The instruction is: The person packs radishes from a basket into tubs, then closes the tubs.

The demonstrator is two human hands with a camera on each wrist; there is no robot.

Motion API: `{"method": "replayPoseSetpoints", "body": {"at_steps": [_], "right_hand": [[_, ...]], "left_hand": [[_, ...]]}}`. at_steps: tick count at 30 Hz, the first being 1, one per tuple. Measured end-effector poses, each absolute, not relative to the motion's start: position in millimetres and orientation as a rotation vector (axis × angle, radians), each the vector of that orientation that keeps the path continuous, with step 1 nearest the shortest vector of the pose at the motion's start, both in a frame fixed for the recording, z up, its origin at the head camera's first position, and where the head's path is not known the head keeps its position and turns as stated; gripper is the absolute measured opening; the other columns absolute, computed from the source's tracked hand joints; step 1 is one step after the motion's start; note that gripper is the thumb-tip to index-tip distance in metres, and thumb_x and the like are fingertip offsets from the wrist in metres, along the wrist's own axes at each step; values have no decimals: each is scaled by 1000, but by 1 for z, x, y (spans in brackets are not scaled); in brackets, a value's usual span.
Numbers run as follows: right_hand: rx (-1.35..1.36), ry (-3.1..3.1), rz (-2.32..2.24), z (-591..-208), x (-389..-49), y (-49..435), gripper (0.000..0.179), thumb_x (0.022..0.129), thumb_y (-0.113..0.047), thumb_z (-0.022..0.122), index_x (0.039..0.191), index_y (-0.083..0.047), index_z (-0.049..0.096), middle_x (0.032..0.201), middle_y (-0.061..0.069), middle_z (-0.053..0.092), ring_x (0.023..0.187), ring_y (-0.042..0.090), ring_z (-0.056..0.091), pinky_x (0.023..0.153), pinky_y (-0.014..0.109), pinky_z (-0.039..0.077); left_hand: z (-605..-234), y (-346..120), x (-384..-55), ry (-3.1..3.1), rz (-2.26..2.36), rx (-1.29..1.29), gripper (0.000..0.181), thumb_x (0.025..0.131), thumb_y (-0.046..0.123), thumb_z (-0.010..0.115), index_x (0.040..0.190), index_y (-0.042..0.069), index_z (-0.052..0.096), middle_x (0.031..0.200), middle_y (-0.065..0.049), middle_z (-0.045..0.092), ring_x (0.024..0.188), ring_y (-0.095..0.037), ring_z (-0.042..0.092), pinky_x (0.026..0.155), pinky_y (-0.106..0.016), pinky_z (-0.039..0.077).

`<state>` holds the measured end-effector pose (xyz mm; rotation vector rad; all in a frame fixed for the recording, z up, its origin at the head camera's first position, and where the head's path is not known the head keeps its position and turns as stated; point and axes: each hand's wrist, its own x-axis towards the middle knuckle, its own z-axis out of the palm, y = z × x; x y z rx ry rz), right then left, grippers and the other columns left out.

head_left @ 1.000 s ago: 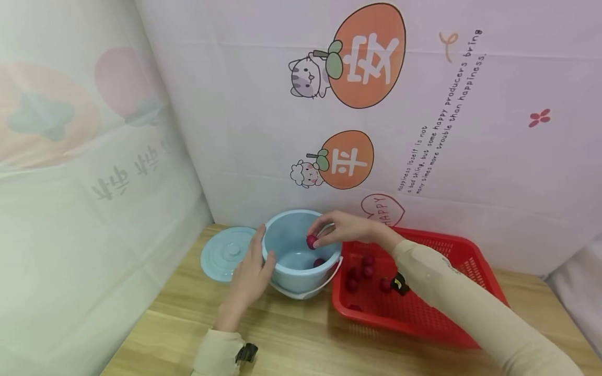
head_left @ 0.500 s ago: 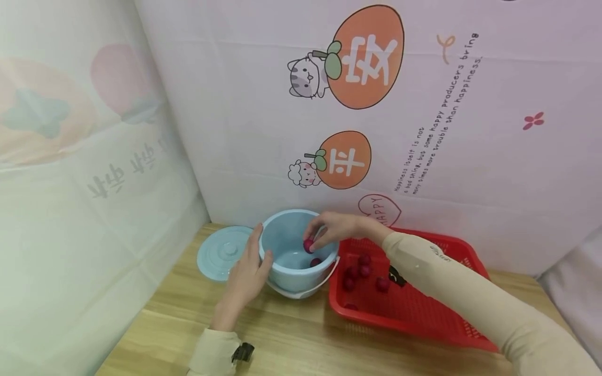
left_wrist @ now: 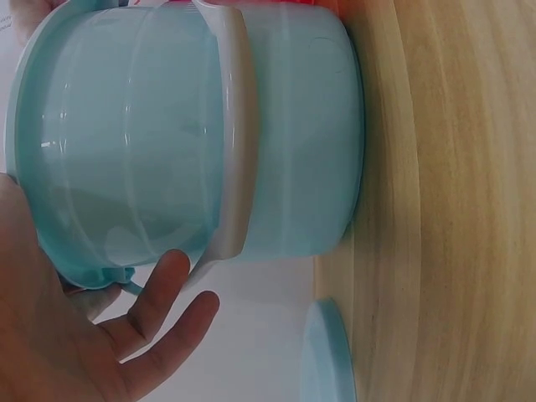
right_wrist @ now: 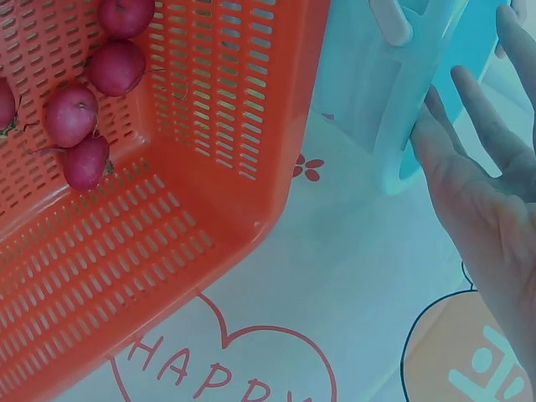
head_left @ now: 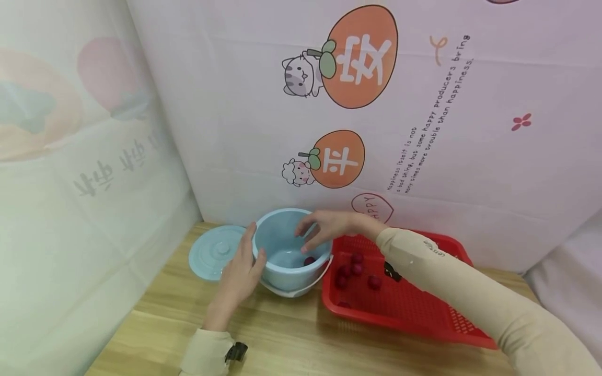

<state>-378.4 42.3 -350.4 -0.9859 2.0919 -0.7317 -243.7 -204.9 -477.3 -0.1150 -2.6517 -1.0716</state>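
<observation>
One blue lid (head_left: pixel 218 253) lies on the wooden tabletop (head_left: pixel 282 339) left of the blue bucket (head_left: pixel 288 279), whose pale handle (left_wrist: pixel 240 138) hangs against its side. Behind rises a printed cloth (head_left: pixel 235 104). The right sleeve (head_left: pixel 447 277) crosses above the red basket (head_left: pixel 400 326), blocking part of it from view. Several radishes (head_left: pixel 357 269) sit in the basket; another radish (head_left: pixel 309 260) shows low inside the bucket. The right hand (head_left: pixel 326 227), fingers apart and holding nothing, hovers at the bucket's mouth; the left hand (head_left: pixel 240 269), fingers loosely extended, touches the rim.
</observation>
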Motion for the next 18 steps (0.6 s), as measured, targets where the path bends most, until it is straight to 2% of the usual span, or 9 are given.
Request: {"method": "replayPoseSetpoints", "body": {"at_steps": [5,9,12,18], "right_hand": [[-1033,2096,-744,-353,-379,45,46,93,-20,84,134,-6,68,133,5,68,127,29,66,103,35,55],[-1082,2110,-771,-358,-382,51,40,94,-18,82,129,-4,71,127,8,72,119,20,69,103,33,54],[-1100,2111,-816,-364,-384,55,34,95,-16,81,125,-5,73,124,11,74,116,18,70,104,33,53],[-1126,2104,-957,-376,-387,59,22,96,-13,79,117,-6,78,110,3,78,108,21,74,100,35,56]], "left_hand": [[-478,-204,-243,-2650,-1071,-104,71,112,53,36,171,23,9,173,-9,28,129,-48,59,91,-69,52],[-478,-203,-243,-2638,-1071,-108,71,112,52,37,171,23,11,173,-9,28,131,-47,58,93,-69,52],[-478,-202,-243,-2642,-1079,-104,70,112,52,37,171,24,11,173,-8,28,134,-46,56,96,-68,51],[-478,-202,-243,-2644,-1102,-80,69,112,52,37,171,27,10,173,-6,28,137,-44,55,98,-68,50]]}}
